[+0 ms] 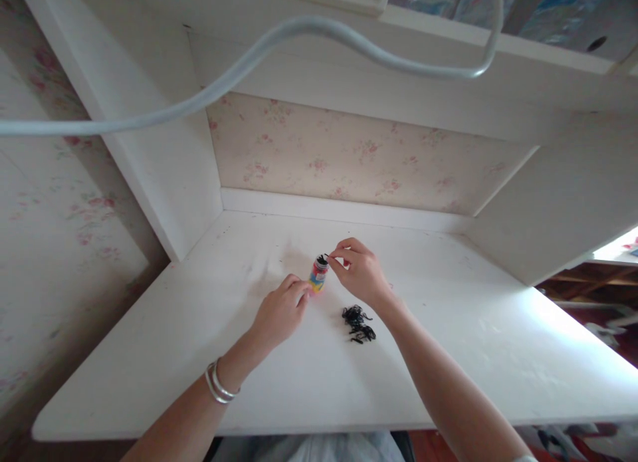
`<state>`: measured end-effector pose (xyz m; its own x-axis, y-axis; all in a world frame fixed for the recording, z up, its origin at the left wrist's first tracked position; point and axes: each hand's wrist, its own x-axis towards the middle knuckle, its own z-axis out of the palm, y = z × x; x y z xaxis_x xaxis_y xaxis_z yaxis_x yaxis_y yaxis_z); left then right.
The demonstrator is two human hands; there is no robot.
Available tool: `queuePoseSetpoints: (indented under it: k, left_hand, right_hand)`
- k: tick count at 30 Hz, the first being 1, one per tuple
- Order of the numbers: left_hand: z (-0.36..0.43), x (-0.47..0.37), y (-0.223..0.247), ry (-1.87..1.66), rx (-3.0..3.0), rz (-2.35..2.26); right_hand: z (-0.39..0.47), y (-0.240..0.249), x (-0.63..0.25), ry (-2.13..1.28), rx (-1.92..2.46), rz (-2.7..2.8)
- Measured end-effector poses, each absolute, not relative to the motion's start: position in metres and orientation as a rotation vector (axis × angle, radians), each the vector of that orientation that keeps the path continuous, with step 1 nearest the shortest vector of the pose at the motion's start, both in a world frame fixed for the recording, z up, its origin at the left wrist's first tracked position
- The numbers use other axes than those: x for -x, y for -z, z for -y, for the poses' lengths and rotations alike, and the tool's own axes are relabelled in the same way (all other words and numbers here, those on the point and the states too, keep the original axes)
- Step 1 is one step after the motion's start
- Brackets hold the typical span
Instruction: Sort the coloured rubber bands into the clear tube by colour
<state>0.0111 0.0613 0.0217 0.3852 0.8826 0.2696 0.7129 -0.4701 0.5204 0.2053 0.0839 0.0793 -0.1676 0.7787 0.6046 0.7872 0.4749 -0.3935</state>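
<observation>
A small jar (318,276) with a red, blue and yellow wrapper stands on the white desk, its mouth uncovered. Black stringy pieces show inside its rim. My left hand (280,312) grips the jar low on its left side, fingers closed against it. At the jar's mouth, my right hand (363,270) pinches a thin black strand between thumb and forefinger. Below the right hand, a loose pile of black stringy loops (357,322) lies on the desk; they look like small elastic bands, though the material is hard to tell.
The white desk (174,355) has a back ledge and side panels. A thick pale cable (309,26) crosses the upper view, in front of a shelf (548,53) holding plastic-wrapped items. Floral wallpaper (339,153) covers the back wall.
</observation>
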Motion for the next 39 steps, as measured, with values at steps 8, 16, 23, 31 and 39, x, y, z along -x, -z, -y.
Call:
queuePoseSetpoints:
  k: [8, 16, 23, 31, 39]
  left_hand:
    - [-0.061, -0.010, -0.019, -0.716, -2.331, -1.388]
    - [-0.063, -0.011, -0.019, -0.699, -2.330, -1.401]
    - [-0.063, -0.011, -0.020, -0.682, -2.334, -1.409]
    - [-0.063, -0.012, -0.019, -0.675, -2.356, -1.417]
    - [-0.063, -0.012, -0.019, -0.654, -2.352, -1.410]
  right_hand:
    - [-0.088, -0.083, -0.205, -0.101, 1.248, 2.070]
    - [-0.095, -0.082, -0.208, -0.294, 1.223, 2.100]
    - [-0.095, -0.084, -0.215, -0.422, 1.270, 2.090]
    - [-0.091, -0.080, -0.215, -0.249, 1.323, 2.228]
    - [-0.085, -0.086, -0.210, -0.147, 1.340, 2.277]
